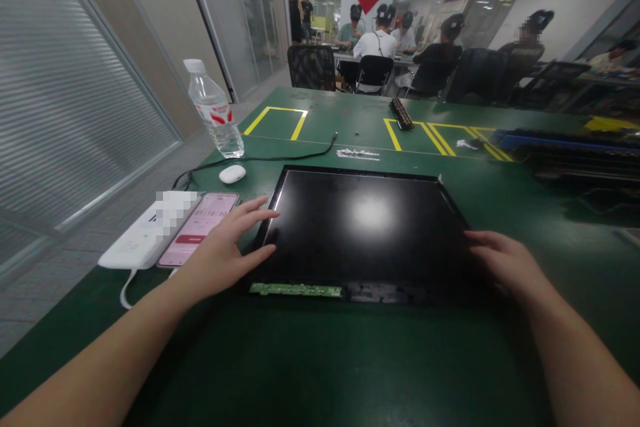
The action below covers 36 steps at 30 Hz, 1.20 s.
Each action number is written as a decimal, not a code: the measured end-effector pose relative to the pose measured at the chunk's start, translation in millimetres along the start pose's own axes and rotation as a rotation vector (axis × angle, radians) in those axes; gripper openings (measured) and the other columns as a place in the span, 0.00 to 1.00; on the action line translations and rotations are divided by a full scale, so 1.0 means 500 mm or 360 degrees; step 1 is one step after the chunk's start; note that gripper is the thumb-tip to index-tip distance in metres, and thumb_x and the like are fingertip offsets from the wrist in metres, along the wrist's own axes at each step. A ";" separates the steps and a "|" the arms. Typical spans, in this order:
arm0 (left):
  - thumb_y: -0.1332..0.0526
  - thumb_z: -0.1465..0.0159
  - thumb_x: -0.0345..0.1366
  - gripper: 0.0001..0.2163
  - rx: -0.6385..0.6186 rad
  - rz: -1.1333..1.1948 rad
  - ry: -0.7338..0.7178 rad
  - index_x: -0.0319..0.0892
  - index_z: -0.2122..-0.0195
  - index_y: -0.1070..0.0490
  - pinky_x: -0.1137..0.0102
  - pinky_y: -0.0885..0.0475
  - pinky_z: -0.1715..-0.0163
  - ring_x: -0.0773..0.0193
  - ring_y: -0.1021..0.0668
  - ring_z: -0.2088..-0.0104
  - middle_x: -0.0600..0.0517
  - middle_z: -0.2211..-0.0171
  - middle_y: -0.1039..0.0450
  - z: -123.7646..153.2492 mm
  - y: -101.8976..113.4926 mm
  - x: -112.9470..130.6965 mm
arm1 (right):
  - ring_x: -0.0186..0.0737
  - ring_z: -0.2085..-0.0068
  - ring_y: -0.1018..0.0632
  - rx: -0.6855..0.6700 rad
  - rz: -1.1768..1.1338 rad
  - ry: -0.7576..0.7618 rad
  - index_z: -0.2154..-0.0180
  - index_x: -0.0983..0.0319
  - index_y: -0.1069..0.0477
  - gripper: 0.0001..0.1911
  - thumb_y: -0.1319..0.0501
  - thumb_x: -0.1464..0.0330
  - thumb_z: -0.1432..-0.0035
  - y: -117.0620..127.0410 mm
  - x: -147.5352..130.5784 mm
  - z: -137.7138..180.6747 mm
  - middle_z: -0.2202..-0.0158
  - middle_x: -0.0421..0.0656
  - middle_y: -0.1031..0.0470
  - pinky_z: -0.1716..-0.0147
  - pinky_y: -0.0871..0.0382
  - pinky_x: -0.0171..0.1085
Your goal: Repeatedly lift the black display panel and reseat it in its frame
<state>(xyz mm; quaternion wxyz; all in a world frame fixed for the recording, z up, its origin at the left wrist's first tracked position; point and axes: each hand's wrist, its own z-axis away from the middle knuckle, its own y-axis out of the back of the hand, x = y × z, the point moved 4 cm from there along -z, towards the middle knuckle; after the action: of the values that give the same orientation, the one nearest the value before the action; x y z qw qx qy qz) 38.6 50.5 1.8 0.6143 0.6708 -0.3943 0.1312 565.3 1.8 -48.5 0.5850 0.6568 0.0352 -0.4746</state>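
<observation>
A black flat display panel (370, 227) lies screen up on the green table, with a bright light reflected in it. Along its near edge runs a narrow green circuit board (296, 289), beside a dark strip. My left hand (235, 240) is at the panel's left edge, fingers spread and fingertips over the border; nothing is in it. At the right edge is my right hand (505, 263), its visible fingers stretched out towards the frame and touching or nearly touching it. The lower fingers of that hand are in shadow and partly hidden.
Left of the panel are a phone (200, 230), a white power bank (150, 230), a white earbud case (233, 174) and a water bottle (215, 110). A black cable (280, 159) crosses behind. Blurred dark parts (580, 160) lie right. People sit beyond the table.
</observation>
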 end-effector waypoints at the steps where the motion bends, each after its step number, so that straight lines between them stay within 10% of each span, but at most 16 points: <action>1: 0.29 0.39 0.49 0.24 -0.0052 -0.0044 -0.0066 0.53 0.41 0.20 0.40 0.38 0.31 0.35 0.31 0.30 0.44 0.28 0.31 0.000 0.001 0.001 | 0.47 0.65 0.19 0.0002 0.0012 0.0007 0.53 0.60 0.16 0.23 0.36 0.65 0.52 0.001 0.000 0.000 0.65 0.46 0.17 0.64 0.27 0.44; 11: 0.27 0.39 0.52 0.28 -0.0553 -0.0317 -0.0293 0.52 0.39 0.21 0.42 0.32 0.34 0.37 0.27 0.32 0.43 0.30 0.28 0.000 0.003 -0.018 | 0.46 0.69 0.21 0.0036 0.0045 0.0014 0.53 0.61 0.16 0.25 0.36 0.64 0.54 0.002 -0.018 0.012 0.67 0.47 0.17 0.69 0.29 0.42; 36: 0.33 0.34 0.42 0.22 -0.0634 -0.0337 -0.0387 0.50 0.38 0.21 0.49 0.24 0.39 0.44 0.21 0.36 0.43 0.31 0.27 0.006 -0.006 -0.008 | 0.44 0.71 0.22 0.0034 -0.0004 0.0051 0.56 0.60 0.16 0.21 0.36 0.66 0.54 0.000 -0.015 0.011 0.69 0.45 0.18 0.71 0.30 0.41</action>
<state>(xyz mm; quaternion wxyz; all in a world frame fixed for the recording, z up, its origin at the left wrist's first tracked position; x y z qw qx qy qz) 37.2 48.8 -3.7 0.6927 0.5850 -0.4108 -0.0958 558.1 1.4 -42.5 0.5766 0.6704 0.0402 -0.4652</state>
